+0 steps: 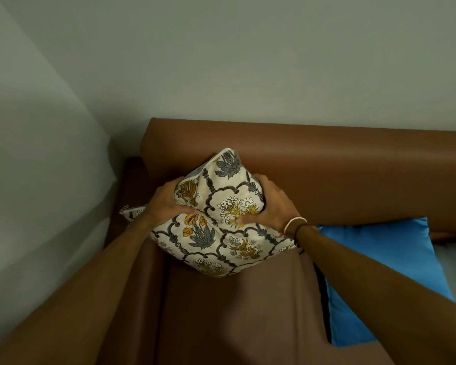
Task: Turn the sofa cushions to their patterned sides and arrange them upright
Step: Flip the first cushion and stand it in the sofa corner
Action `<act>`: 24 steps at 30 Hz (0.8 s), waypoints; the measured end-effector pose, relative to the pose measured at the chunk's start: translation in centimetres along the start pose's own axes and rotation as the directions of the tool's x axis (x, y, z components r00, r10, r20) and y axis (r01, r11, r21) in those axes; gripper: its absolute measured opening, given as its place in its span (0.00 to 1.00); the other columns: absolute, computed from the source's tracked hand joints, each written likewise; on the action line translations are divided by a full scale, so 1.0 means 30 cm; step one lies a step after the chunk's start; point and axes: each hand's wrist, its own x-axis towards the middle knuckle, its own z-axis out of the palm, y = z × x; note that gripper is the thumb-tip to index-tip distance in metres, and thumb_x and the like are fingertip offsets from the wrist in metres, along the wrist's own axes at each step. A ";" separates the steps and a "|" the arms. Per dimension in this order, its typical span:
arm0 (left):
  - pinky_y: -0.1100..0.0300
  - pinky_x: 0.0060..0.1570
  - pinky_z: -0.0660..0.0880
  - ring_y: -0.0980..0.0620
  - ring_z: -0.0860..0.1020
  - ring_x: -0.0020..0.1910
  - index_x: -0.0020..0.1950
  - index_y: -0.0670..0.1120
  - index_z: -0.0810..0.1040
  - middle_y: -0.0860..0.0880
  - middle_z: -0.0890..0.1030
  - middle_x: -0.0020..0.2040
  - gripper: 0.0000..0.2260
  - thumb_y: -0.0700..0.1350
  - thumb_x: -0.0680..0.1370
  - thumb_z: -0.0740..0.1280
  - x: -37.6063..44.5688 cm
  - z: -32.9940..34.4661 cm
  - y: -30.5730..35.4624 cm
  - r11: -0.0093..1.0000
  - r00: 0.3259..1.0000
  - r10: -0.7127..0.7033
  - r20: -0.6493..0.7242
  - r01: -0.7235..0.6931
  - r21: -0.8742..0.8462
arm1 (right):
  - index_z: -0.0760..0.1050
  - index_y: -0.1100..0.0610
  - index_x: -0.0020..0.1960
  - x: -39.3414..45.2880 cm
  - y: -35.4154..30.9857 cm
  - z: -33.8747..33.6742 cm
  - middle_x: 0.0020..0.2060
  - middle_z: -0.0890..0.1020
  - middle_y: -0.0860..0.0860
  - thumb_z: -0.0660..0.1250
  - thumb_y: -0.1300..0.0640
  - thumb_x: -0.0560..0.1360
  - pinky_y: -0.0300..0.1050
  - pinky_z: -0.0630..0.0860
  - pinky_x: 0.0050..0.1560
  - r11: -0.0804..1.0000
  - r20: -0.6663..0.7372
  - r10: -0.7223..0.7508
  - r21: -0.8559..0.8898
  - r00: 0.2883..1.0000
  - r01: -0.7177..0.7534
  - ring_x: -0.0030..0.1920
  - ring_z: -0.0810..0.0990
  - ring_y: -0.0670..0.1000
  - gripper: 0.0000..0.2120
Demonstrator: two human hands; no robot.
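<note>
Your left hand (166,200) and right hand (270,204) grip the patterned cushion (216,222) in the sofa (327,164) corner; seat open ahead, blue cushion (385,272) just right.

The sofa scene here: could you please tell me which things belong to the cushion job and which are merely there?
Part of the job:
- floral cushion, patterned side showing, gripped by left hand and right hand
- blue cushion, plain side up, lying flat
- brown sofa

Merely there:
- bracelets on the right wrist
- wall
</note>
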 end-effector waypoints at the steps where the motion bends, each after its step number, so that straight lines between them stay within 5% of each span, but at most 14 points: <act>1: 0.75 0.54 0.73 0.69 0.78 0.50 0.67 0.49 0.78 0.56 0.82 0.56 0.38 0.44 0.59 0.86 -0.006 0.000 -0.014 1.000 1.000 -0.006 -0.001 0.006 -0.005 | 0.58 0.46 0.74 -0.003 -0.005 0.015 0.65 0.78 0.52 0.79 0.29 0.55 0.62 0.80 0.58 1.000 -0.043 0.003 -0.020 0.999 -0.003 0.62 0.80 0.57 0.55; 5: 0.59 0.62 0.75 0.53 0.81 0.57 0.67 0.49 0.76 0.53 0.82 0.59 0.38 0.46 0.60 0.86 -0.038 -0.004 -0.041 0.999 0.999 -0.030 -0.030 0.029 -0.016 | 0.58 0.46 0.76 -0.016 -0.003 0.058 0.62 0.81 0.53 0.71 0.24 0.62 0.60 0.82 0.52 0.987 -0.144 -0.005 -0.157 0.990 -0.018 0.58 0.82 0.59 0.51; 9: 0.48 0.69 0.74 0.54 0.77 0.63 0.72 0.50 0.68 0.52 0.78 0.64 0.43 0.54 0.62 0.84 -0.103 0.002 -0.009 0.999 0.999 0.006 -0.050 -0.003 0.046 | 0.58 0.49 0.77 -0.051 0.014 0.078 0.60 0.80 0.56 0.66 0.21 0.65 0.60 0.79 0.57 0.973 -0.204 -0.012 -0.230 0.979 -0.037 0.58 0.81 0.61 0.51; 11: 0.46 0.74 0.66 0.51 0.68 0.73 0.79 0.49 0.58 0.46 0.69 0.76 0.51 0.62 0.64 0.79 -0.161 0.039 0.022 0.976 0.979 0.135 -0.156 -0.104 0.192 | 0.59 0.52 0.78 -0.083 0.027 0.073 0.62 0.79 0.57 0.63 0.21 0.66 0.60 0.76 0.62 0.961 -0.225 -0.047 -0.274 0.973 -0.017 0.61 0.78 0.61 0.52; 14: 0.42 0.78 0.55 0.43 0.57 0.81 0.82 0.46 0.52 0.40 0.57 0.82 0.50 0.71 0.70 0.67 -0.232 0.135 0.118 0.822 0.859 0.433 -0.272 -0.253 0.511 | 0.58 0.55 0.79 -0.149 0.068 0.044 0.70 0.74 0.58 0.61 0.21 0.68 0.61 0.70 0.69 0.943 -0.259 -0.128 -0.331 0.957 0.036 0.68 0.74 0.60 0.53; 18: 0.40 0.77 0.58 0.40 0.55 0.81 0.80 0.42 0.61 0.36 0.57 0.81 0.44 0.69 0.74 0.66 -0.277 0.353 0.305 0.617 0.702 0.683 -0.200 -0.408 0.673 | 0.57 0.59 0.80 -0.288 0.190 -0.022 0.74 0.70 0.60 0.62 0.24 0.69 0.62 0.64 0.73 0.936 -0.291 -0.145 -0.350 0.946 0.036 0.73 0.69 0.61 0.53; 24: 0.44 0.80 0.54 0.42 0.54 0.82 0.81 0.44 0.61 0.38 0.57 0.82 0.41 0.69 0.76 0.63 -0.318 0.831 0.541 0.571 0.704 0.708 -0.058 -0.523 0.633 | 0.57 0.60 0.80 -0.587 0.593 -0.185 0.75 0.69 0.62 0.63 0.26 0.71 0.64 0.61 0.76 0.915 -0.311 -0.056 -0.396 0.949 -0.076 0.76 0.66 0.62 0.51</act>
